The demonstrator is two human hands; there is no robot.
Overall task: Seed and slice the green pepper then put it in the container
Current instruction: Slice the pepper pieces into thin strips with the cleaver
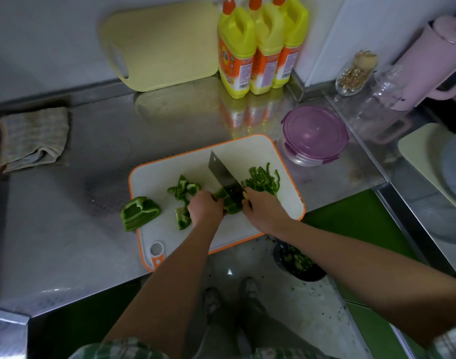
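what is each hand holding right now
Left hand: curled over the pepper piece, holding it.
Right hand: closed on the cleaver.

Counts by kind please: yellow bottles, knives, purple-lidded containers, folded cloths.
yellow bottles: 3
knife: 1
purple-lidded container: 1
folded cloth: 1
Total: 6

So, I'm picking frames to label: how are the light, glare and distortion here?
Head view: dim overall, darkest along the bottom; the steel counter mirrors the bottles as glare; wide-angle bending curves the counter edge and stretches both forearms; the cleaver in the right hand and the pepper under the left hand are readable, without obvious blur.
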